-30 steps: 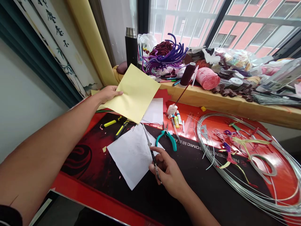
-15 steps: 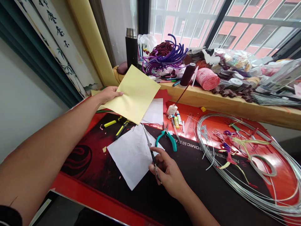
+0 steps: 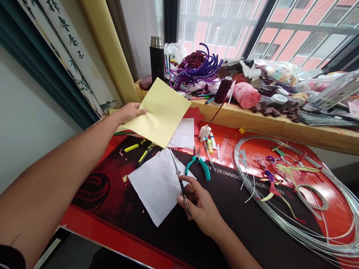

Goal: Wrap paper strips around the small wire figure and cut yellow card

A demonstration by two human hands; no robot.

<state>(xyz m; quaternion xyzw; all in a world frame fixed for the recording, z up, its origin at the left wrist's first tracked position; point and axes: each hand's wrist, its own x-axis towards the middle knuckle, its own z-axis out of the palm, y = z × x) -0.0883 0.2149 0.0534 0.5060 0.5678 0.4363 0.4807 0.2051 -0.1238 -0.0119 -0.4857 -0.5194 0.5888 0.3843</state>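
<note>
My left hand (image 3: 131, 112) pinches the left edge of a yellow sheet of paper (image 3: 161, 114), thumb on top, holding it tilted above the far side of the desk. In my right hand (image 3: 198, 203) is a slim dark pair of tweezers (image 3: 183, 192), its metal tips pointing away from me. Beneath the tweezers a white sheet of paper (image 3: 157, 186) lies flat on the black mat. Teal-handled pliers (image 3: 198, 164) rest just beyond my right hand. Yellow-and-black tools (image 3: 146, 154) lie under the near side of the yellow sheet, partly covered by it.
A big coil of silver wire (image 3: 269, 209) spreads over the right side, with a roll of tape (image 3: 312, 197) inside it. A white glue bottle (image 3: 205, 131) stands near the wooden sill (image 3: 252, 125). The sill carries a black thermos (image 3: 156, 61) and purple cords (image 3: 196, 71).
Both hands keep the same hold and nearly the same place. Only the camera view has shifted very slightly.
</note>
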